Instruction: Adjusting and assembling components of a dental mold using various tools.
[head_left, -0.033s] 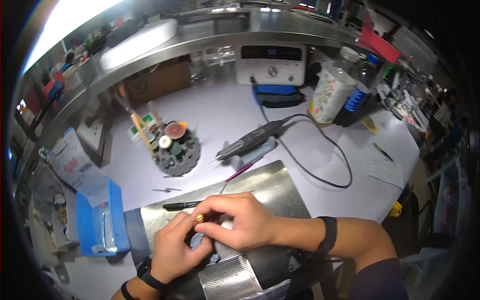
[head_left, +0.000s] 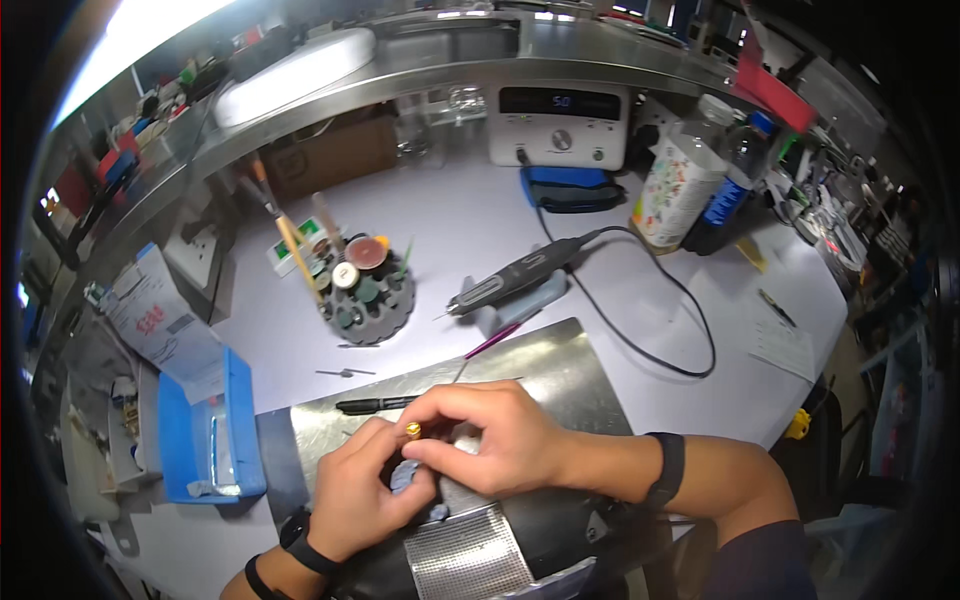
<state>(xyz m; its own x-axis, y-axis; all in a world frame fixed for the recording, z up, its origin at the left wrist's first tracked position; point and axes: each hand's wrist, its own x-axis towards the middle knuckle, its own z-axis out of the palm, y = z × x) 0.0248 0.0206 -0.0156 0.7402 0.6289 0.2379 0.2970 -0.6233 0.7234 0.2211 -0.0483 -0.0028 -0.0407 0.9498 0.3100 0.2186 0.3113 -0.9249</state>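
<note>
My right hand [head_left: 510,435] is closed, thumb and forefinger pinching a small shiny gold-coloured piece [head_left: 413,430] whose exact kind is too small to tell. Right beside it, my left hand [head_left: 360,490] is curled with its fingertips against the right one's. Between its thumb and fingers a grey-blue piece [head_left: 404,476] shows in part; the rest is covered. Both hands are over a metal plate [head_left: 575,385]. Just beyond them lies a black marker [head_left: 365,406], and below them is a silver textured sheet [head_left: 468,560].
A round grey holder [head_left: 378,322] of burs and brushes stands behind the plate. To its right, a rotary handpiece [head_left: 525,275] lies on its rest, corded to a control box [head_left: 515,150]. Two bottles [head_left: 683,185] stand far right. A blue bin [head_left: 248,450] sits left.
The view has shifted slightly, so the bench things appear a little farther right. Both hands keep the same grip and pose.
</note>
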